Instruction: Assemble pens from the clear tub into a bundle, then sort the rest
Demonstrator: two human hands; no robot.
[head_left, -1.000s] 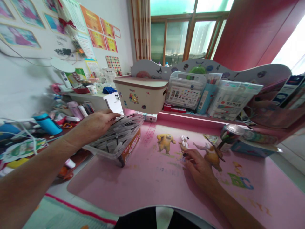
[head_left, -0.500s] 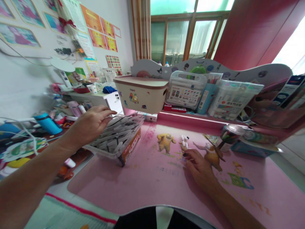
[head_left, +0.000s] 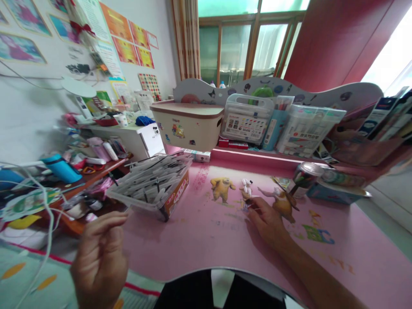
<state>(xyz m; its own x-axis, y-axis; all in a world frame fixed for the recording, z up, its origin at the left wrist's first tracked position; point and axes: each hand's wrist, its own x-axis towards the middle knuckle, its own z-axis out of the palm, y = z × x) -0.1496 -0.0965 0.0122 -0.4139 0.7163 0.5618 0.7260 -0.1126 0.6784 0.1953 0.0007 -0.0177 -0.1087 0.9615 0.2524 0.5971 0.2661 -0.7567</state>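
My left hand (head_left: 101, 257) is raised over the near left edge of the pink desk (head_left: 206, 240), its fingers curled together; whatever is in them, if anything, cannot be made out. Just beyond it stands a clear plastic box (head_left: 135, 195) with an orange-brown label, heaped with thin translucent pen tubes (head_left: 157, 174). My right hand (head_left: 267, 221) rests on the desk top with bent fingers drawn together. A small dark bit shows at its fingertips, too small to name. Right beyond those fingertips lie several small white pieces (head_left: 247, 183) with a black end.
A lidded cream bin (head_left: 186, 126), a clear marker case (head_left: 247, 118) and another pen box (head_left: 305, 133) stand on the desk's back shelf. A can (head_left: 304, 178) and a blue box (head_left: 334, 193) sit at the right. Clutter and a white cable (head_left: 49, 223) fill the left side.
My left hand has come away from the box of tubes, down and toward me, and its fingers are curled. The right hand stays by the white pieces. The view has shifted slightly.
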